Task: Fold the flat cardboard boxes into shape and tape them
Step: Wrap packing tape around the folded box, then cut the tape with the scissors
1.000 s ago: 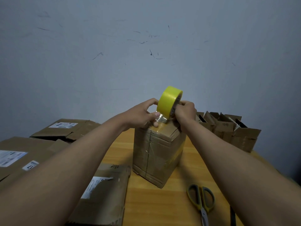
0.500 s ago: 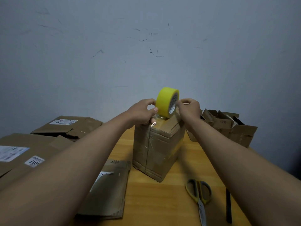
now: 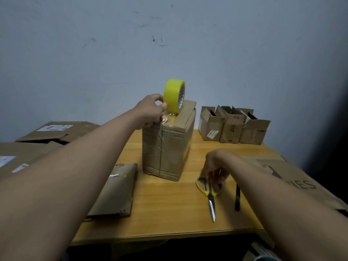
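Near the table's (image 3: 169, 213) front edge, the right hand (image 3: 214, 166) closes on the scissors (image 3: 209, 193). Mid-table stands the folded cardboard box (image 3: 165, 147); the left hand (image 3: 150, 110) pinches the yellow tape roll (image 3: 173, 96) on top. Judged step: cutting the strip; scissors must reach the roll.

My wooden table (image 3: 169, 210) carries the upright box (image 3: 165, 147), a flattened box (image 3: 114, 191), scissors (image 3: 210, 196), a black pen (image 3: 237, 197) and three small boxes (image 3: 233, 127).

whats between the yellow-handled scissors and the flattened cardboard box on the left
Only bare wooden table in the head view; the yellow-handled scissors and flattened cardboard box have nothing between them.
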